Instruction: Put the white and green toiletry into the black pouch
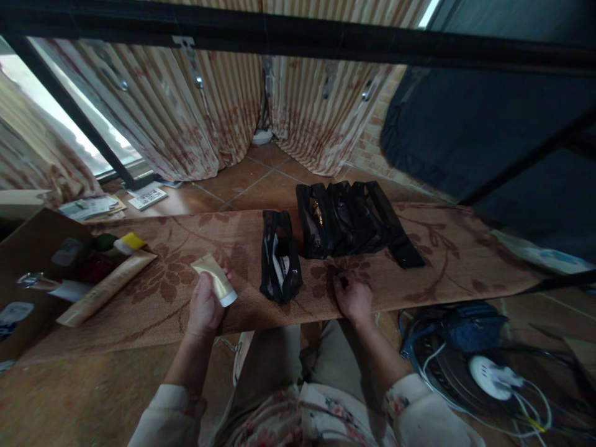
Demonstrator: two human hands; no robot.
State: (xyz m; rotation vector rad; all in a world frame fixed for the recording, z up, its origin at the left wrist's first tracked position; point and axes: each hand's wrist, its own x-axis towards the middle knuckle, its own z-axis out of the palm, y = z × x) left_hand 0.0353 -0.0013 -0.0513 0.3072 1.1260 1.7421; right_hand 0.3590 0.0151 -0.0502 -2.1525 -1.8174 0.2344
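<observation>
My left hand (205, 307) is closed around a gold squeeze tube (212, 276), its white cap pointing down to the right, above the patterned cloth. To the right of it, a black mesh pouch (280, 257) stands on the cloth with its top apart and a whitish item showing inside. My right hand (354, 299) rests near the cloth's front edge with loosely curled fingers, and I see nothing in it. Just beyond that hand stand several joined black mesh pouches (344, 220), one with a gold-coloured item in it. A black flap (406, 249) extends from their right side.
At the left, a cardboard box (44, 273) lies by a long beige tube (107, 288) and a yellow-capped item (129, 243). Papers (93, 207) lie behind. A dark metal bar (298, 31) crosses above. A white power strip (491, 377) and cables are low at the right.
</observation>
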